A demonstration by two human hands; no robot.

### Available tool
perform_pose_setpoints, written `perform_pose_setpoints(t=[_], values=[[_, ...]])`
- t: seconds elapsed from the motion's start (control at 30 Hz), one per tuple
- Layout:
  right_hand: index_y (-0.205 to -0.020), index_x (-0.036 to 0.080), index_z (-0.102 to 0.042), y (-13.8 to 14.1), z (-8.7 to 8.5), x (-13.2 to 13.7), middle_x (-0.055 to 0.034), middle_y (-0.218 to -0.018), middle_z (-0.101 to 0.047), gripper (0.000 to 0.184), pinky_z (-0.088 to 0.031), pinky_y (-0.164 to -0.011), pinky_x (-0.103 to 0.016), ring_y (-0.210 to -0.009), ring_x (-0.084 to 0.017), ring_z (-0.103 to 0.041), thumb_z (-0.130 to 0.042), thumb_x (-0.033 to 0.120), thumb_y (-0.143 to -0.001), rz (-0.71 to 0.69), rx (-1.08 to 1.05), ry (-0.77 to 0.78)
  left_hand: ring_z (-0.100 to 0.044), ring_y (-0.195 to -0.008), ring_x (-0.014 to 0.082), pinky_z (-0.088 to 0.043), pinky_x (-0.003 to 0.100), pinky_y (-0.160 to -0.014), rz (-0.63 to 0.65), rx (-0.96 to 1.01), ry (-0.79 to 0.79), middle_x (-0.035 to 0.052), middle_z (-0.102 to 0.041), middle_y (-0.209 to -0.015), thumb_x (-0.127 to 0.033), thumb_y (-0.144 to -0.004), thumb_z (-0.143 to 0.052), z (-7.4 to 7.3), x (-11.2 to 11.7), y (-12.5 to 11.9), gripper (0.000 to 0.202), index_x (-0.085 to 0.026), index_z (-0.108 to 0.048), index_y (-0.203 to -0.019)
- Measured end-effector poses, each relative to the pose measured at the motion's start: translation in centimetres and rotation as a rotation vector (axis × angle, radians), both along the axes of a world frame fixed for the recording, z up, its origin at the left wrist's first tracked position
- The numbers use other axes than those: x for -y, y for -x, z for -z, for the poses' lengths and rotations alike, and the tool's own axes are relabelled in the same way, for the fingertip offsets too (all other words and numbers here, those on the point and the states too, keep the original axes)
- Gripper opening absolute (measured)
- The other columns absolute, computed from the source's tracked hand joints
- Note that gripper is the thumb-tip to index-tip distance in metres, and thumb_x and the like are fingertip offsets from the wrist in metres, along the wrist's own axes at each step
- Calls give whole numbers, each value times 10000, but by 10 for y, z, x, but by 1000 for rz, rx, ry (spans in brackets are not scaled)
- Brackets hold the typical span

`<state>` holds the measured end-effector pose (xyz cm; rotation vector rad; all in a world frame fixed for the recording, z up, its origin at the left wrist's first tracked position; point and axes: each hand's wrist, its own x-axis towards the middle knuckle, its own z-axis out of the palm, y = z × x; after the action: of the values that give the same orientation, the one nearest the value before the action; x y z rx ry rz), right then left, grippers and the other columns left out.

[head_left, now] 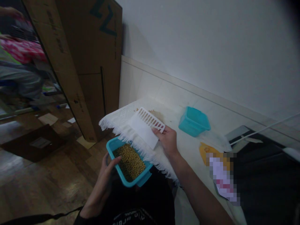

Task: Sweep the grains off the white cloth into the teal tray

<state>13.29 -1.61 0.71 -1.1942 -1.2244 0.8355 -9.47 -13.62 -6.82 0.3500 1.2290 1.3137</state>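
My left hand grips the near side of a blue plastic tub filled with small yellow-brown beans, held just below the table's edge. My right hand is closed on a white slotted scoop, which rests over the white fringed cloth covering the table. The scoop's slotted end points away from me, its flat end toward the tub. A few stray beans lie on the cloth beyond the scoop.
A second turquoise tub sits upside down farther along the table. Tall cardboard boxes lean against the wall at left. An orange packet and a dark device lie at right. Wooden floor is below left.
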Motion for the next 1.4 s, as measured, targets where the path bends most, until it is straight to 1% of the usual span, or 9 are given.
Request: perform_pose_setpoints(t=[0.07, 0.17, 0.3, 0.5, 0.63, 0.77, 0.9, 1.17, 1.4], values=[[-949, 211, -871, 14, 7, -6, -89, -970, -900, 445, -699, -795, -423, -887, -325, -857, -941, 569, -694, -15, 10, -12, -789, -1190, 370, -638, 486, -945, 10, -33, 35, 123, -778, -1378, -441, -839, -921, 4, -3, 1, 905, -314, -512, -1635], [-931, 205, -859, 11, 15, -12, -90, -949, -898, 435, -690, -807, -414, -876, -312, -852, -909, 574, -706, 59, 17, -12, -797, -1182, 370, -650, 504, -957, 16, -53, 68, 124, -789, -1355, -448, -851, -908, 8, -6, 2, 872, -313, -523, -1621], [-931, 191, -861, -20, 16, -9, -86, -919, -895, 452, -677, -797, -417, -833, -305, -845, -901, 564, -678, 186, 29, 2, -810, -1150, 373, -677, 497, -911, 33, -44, 46, 115, -792, -1355, -466, -819, -936, 11, -8, 5, 890, -326, -544, -1605], [-889, 185, -857, -65, 1, 12, -93, -869, -880, 499, -654, -688, -394, -763, -301, -823, -943, 589, -609, 282, -14, -13, -848, -1035, 358, -706, 487, -850, 18, -48, 94, 109, -816, -1285, -403, -802, -954, 15, -14, 9, 929, -341, -520, -1621], [-900, 178, -848, -83, -5, 33, -95, -864, -871, 492, -632, -710, -384, -771, -292, -809, -906, 618, -688, 399, 101, -92, -852, -997, 347, -706, 475, -844, 34, -53, 81, 120, -813, -1276, -407, -797, -964, 17, -15, 10, 973, -320, -498, -1646], [-859, 188, -826, -80, 0, 60, -72, -780, -841, 458, -573, -651, -330, -686, -244, -756, -795, 645, -844, 452, 348, -125, -848, -972, 337, -699, 478, -835, 39, -70, 76, 121, -804, -1296, -415, -809, -958, 21, -15, 11, 989, -334, -473, -1667], [-825, 196, -812, -69, 4, 79, -45, -664, -781, 450, -492, -546, -281, -565, -194, -674, -748, 634, -911, 459, 473, -143, -838, -1030, 349, -686, 462, -852, 25, -60, 54, 120, -805, -1310, -404, -800, -955, 21, -15, 9, 926, -321, -529, -1617], [-833, 193, -828, -67, -2, 92, -19, -614, -749, 405, -493, -511, -268, -508, -176, -644, -768, 587, -906, 440, 490, -191, -809, -1136, 343, -667, 441, -887, 31, -64, 36, 107, -788, -1362, -439, -819, -939, 11, -7, 1, 847, -332, -563, -1571], [-879, 185, -860, -66, -3, 102, -41, -685, -798, 418, -521, -518, -270, -540, -190, -686, -790, 597, -892, 458, 489, -175, -796, -1136, 371, -680, 457, -853, 9, -51, 37, 111, -769, -1339, -457, -726, -971, 10, -9, -2, 874, -305, -595, -1501]])
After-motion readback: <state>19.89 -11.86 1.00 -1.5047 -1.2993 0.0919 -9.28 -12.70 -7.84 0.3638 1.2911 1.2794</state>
